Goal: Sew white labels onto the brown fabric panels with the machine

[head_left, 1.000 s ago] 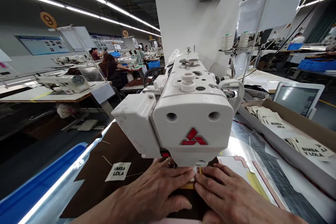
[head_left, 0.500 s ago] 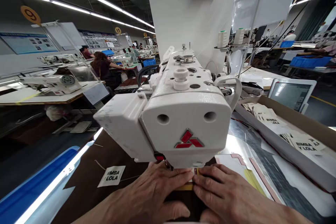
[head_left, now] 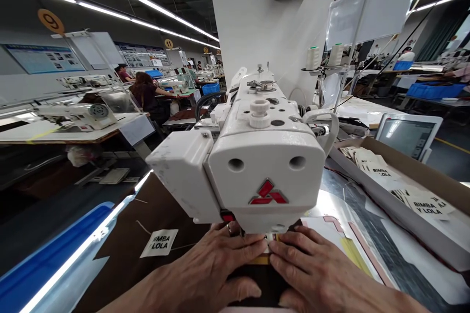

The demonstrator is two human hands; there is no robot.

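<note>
Between fingers (head_left: 253,250), more white label (head_left: 270,237) shows now.

label beneath (head_left: 270,237) sewing machine head (head_left: 266,166) partly hidden, blue bin (head_left: 55,254) cut off left, poster (head_left: 44,58) text too small

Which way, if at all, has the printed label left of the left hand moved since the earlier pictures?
No, not visibly: the printed label keeps about the same place, below and left of the sewing machine.
</note>
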